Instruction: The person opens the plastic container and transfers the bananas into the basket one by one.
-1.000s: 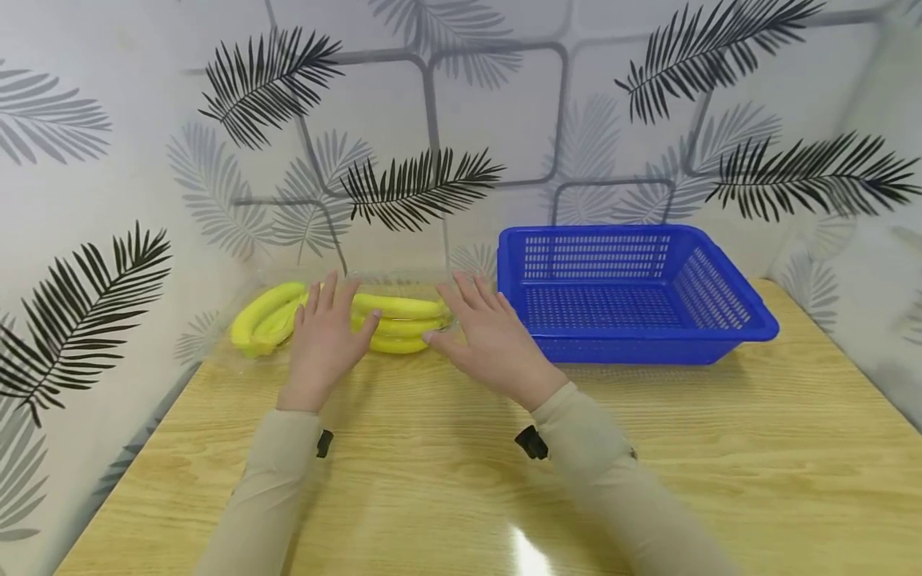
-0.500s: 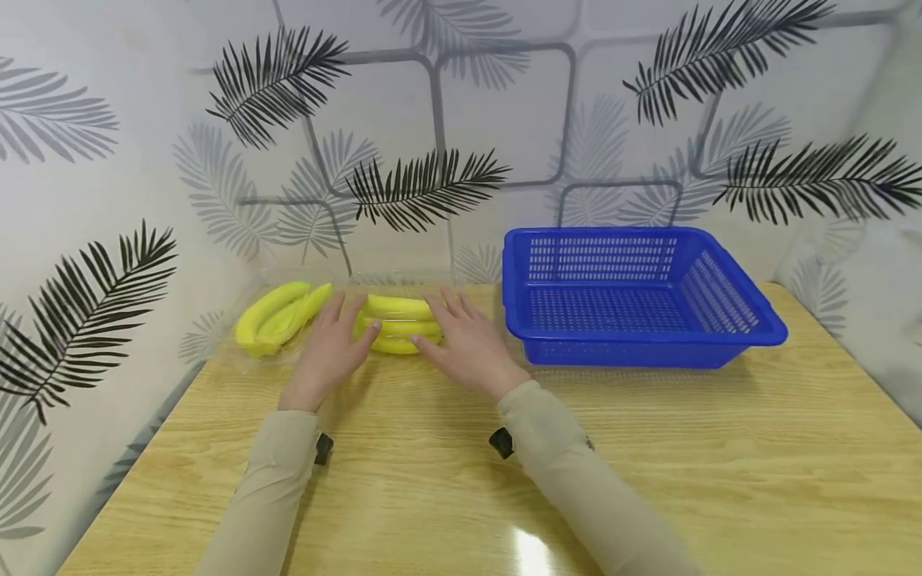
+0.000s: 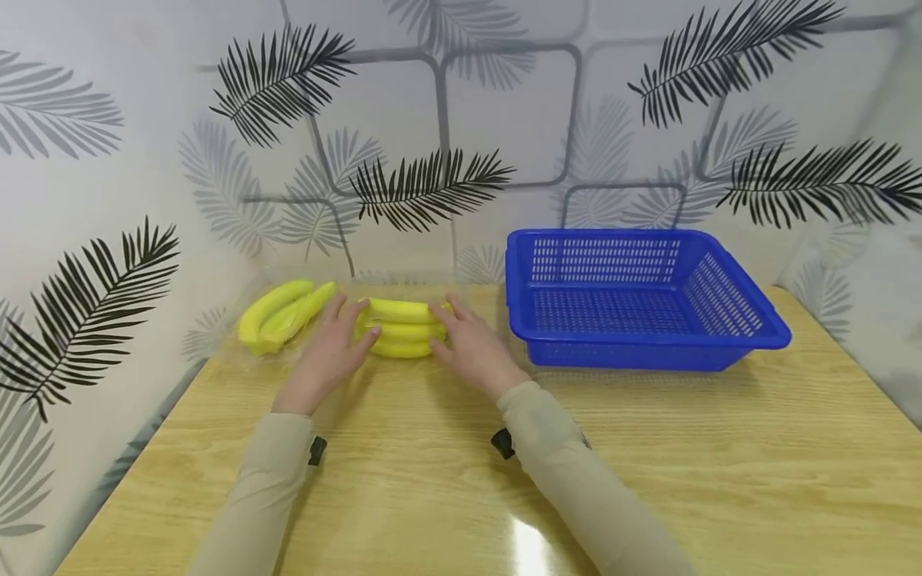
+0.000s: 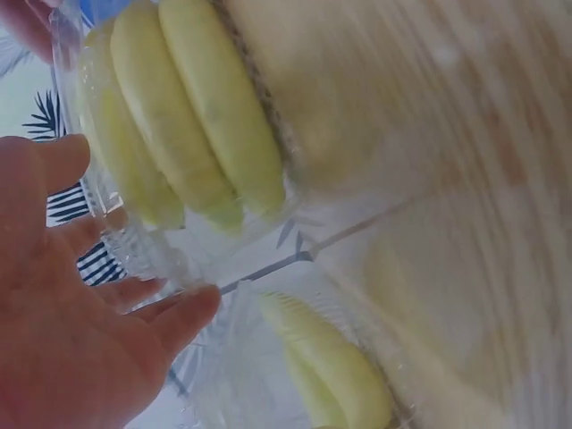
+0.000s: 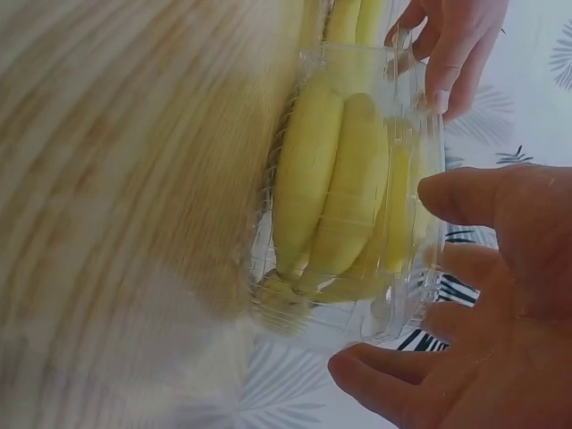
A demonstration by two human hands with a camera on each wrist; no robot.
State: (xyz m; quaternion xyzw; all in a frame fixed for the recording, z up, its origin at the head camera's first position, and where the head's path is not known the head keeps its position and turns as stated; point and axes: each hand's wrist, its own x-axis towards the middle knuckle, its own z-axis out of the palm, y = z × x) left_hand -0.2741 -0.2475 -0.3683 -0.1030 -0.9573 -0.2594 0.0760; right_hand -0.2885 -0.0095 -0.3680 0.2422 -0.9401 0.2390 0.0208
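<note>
A clear plastic box [image 5: 326, 322] holding a bunch of several yellow bananas [image 3: 403, 330] is between my two hands, in front of the patterned wall. My left hand [image 3: 327, 352] grips its left end, thumb at the front rim and fingers reaching over the far side. At the opposite end my right hand [image 3: 475, 352] holds it the same way. The right wrist view shows the thumb and fingers spread along the rim, with the banana stems near that end. Some fingertips are hidden behind the box in the head view.
To the left, a second clear box [image 4: 219, 393] contains more bananas [image 3: 270, 316]. A blue perforated basket [image 3: 648, 356] stands right of my right hand on the wooden table [image 3: 403, 480]. The patterned wall [image 3: 446, 232] rises directly behind them.
My right hand has come in leftward and lower onto the box's right end. My left hand has settled at the left end, its fingers drawing in. The basket stays in place.
</note>
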